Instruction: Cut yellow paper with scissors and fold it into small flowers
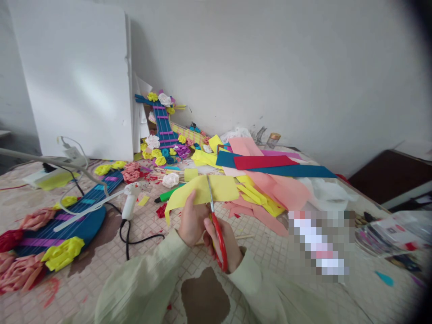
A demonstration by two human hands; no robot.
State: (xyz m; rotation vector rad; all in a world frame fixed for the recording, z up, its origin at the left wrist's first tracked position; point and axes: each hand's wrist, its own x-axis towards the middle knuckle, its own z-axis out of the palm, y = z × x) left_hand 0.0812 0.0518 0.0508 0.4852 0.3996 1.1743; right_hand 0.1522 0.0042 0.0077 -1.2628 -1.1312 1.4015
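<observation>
A strip of yellow crepe paper (189,193) is held by my left hand (189,222), its thumb pressed on top and its left end hanging down. My right hand (224,240) grips red-handled scissors (220,243), with fingers around the loops. The metal blades lie across the yellow strip from its lower edge to its top edge. Whether the strip is cut through there, I cannot tell. Just behind the paper sits a white crumpled paper flower (170,180). A green marker (170,194) lies partly behind the strip's left side.
At left lies a blue guitar-shaped craft (91,220) with paper flowers; another blue guitar craft (164,121) leans at the back. A hot glue gun (130,202) trails a black cord. Coloured paper strips (270,166) pile up behind right. A power strip (56,170) stands far left.
</observation>
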